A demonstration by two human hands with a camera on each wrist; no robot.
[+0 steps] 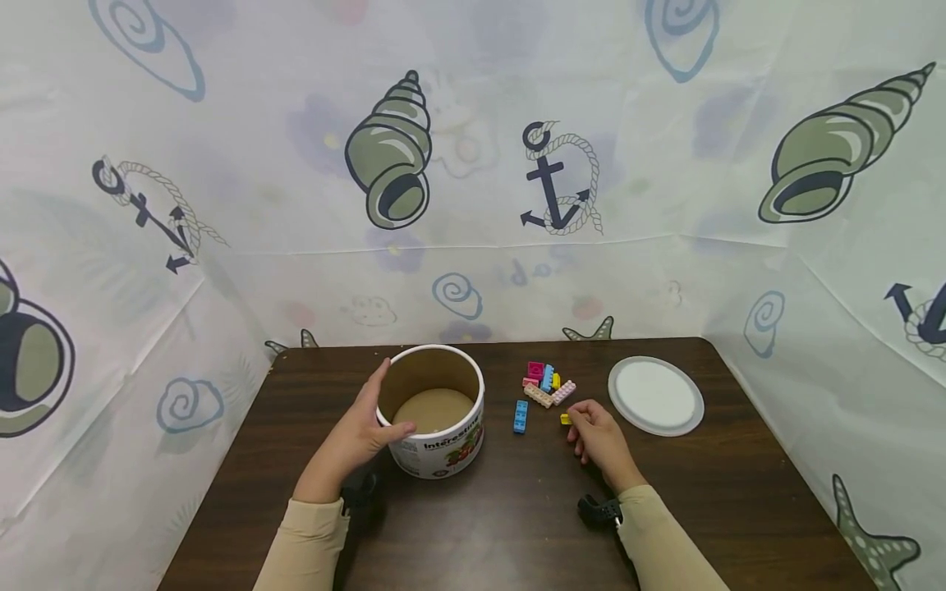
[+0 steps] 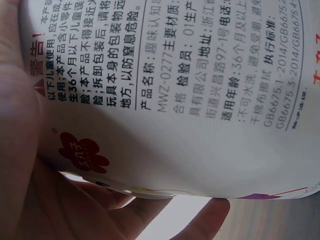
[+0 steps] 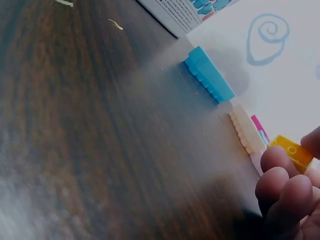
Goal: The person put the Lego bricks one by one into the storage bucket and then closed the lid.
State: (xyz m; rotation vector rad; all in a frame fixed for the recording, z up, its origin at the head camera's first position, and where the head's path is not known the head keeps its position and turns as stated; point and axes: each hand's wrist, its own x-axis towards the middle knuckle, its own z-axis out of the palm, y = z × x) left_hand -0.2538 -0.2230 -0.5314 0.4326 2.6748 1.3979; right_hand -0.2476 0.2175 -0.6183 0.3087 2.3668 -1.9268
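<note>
A round white paper tub with printed fruit and lettering stands at the left of the table, its tan inside visible from above. My left hand holds its left side, thumb over the near rim and fingers round the wall. Printed text on the tub's side fills the left wrist view. Between its fingertips, my right hand pinches a small yellow toy brick. Just left of that hand lies a blue brick. Behind it sits a small pile of pink, beige, blue and yellow bricks, including a beige brick.
A round white lid lies flat at the right of the dark wooden table. Printed cloth with shells and anchors hangs round the table's back and sides. Each wrist wears a black strap.
</note>
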